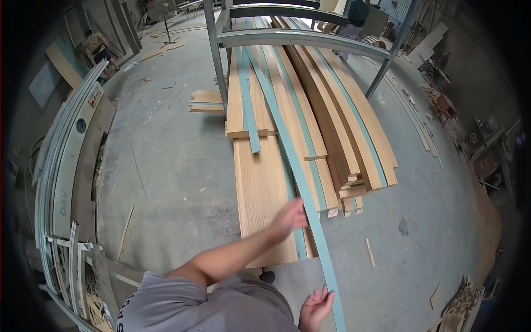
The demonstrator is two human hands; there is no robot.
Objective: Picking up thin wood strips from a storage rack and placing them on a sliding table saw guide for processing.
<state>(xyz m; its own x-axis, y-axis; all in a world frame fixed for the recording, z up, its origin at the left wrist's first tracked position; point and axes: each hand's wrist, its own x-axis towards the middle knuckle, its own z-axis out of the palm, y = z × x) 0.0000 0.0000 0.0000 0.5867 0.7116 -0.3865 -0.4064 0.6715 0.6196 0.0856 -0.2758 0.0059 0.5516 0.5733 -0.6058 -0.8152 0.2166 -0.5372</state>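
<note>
A long, thin teal strip (pixel 296 169) lies slantwise over the wooden boards, its near end running down past them toward my body. My left hand (pixel 290 216) is at the strip's left edge, fingers loosely bent and slightly blurred, not seen wrapped round it. Lower down, my right hand (pixel 315 311) has its fingers apart, the tips at the left edge of the same strip. A shorter teal strip (pixel 251 119) rests on the boards to the left. Beneath my left hand is a wide light-brown board (pixel 257 188) with a teal band along it.
Stacked long boards (pixel 343 119) with teal bands extend away under a metal frame (pixel 304 39). A long machine or bench (pixel 77 149) lines the left side. Wood scraps (pixel 462 304) are piled at lower right, and a loose stick (pixel 370 253) lies on the floor. People are farther back.
</note>
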